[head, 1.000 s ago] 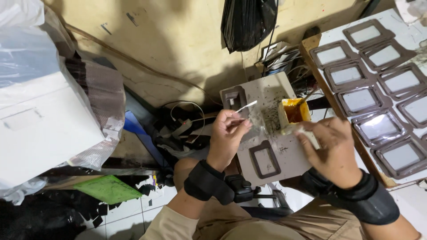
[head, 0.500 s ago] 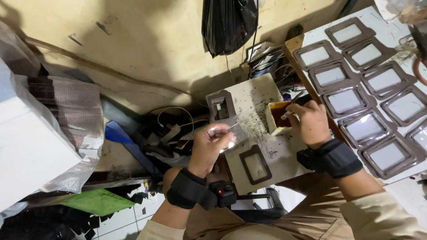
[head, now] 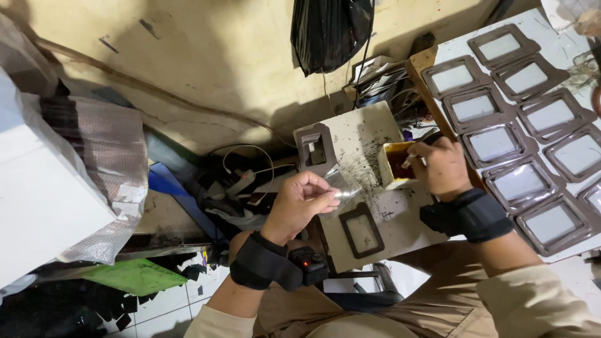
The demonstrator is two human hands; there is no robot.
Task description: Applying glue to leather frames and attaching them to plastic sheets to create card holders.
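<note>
A white board [head: 543, 25] is lying at the right, running out of the picture at its top and right edges, and it is carrying rows of dark brown rectangular frames [head: 494, 143] with pale centres; the ones at the far right are being cut off. On the person's lap a smaller pale work board [head: 366, 147], speckled with dark marks, is serving as the counter. A black plastic bag [head: 328, 28] is hanging above it, its top out of view.

One finished brown frame [head: 362, 230] is lying flat on the near part of the work board, and another frame piece [head: 315, 150] is resting at its far left corner. A small open box [head: 394, 164] with a yellow-edged rim and dark contents is sitting at the board's right side.

The left hand [head: 299, 203] is hovering over the board's left edge, its fingers [head: 325, 193] pressed together and pinching a thin, shiny strip [head: 345, 193]; what the strip is made of is hard to make out. The right hand [head: 443, 166] is reaching into the box, its fingers closed around a small pale stick-like tool [head: 410, 160], whose tip is hidden inside the box. Both wrists are wearing black bands.
</note>
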